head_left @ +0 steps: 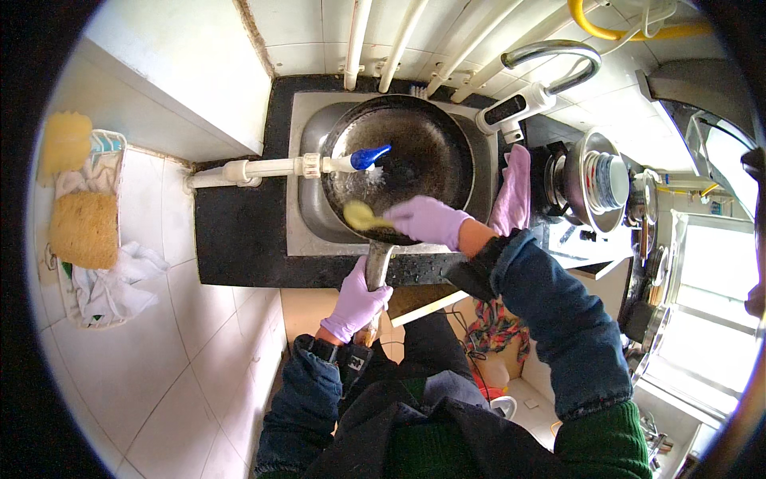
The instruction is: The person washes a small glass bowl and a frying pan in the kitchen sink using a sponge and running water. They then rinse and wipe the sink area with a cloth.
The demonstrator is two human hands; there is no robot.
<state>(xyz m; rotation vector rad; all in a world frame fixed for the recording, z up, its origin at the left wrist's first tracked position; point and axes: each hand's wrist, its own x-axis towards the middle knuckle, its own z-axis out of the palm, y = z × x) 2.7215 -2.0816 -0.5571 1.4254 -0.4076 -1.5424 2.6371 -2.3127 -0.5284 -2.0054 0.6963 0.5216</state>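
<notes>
Over the sink: a large dark wok [415,152] sat tilted in the steel sink [307,199], filling most of the basin, its handle [377,263] reaching out over the black counter [239,239] toward the person.
Left hand: the left hand [357,303], in a lilac glove, was wrapped fully round the wok's handle, fingers closed tight upon it.
Right hand: the right hand [427,220], also gloved in lilac, lay over the near rim of the wok, fingers curled shut on a yellow scrubber [359,214]; it looked like a sponge, though the fisheye blur left its kind unsure.
Scrubber: it pressed against the inner wall of the wok at the near left side.
Tap: a white pipe with a blue spout [369,156] came in from the left, its tip above the wok; a whitish splash showed just beneath it.
Second faucet: a curved metal faucet [550,64] with a white body stood at the far right corner of the sink.
Right of the sink: a pink cloth [513,191] hung at the sink's edge, and a lidded pot with bowls [598,180] stood beyond it.
Left wall: a rack [84,231] held a yellow sponge, a brown scouring pad and white rags.
Sleeves: both forearms wore blue denim.
</notes>
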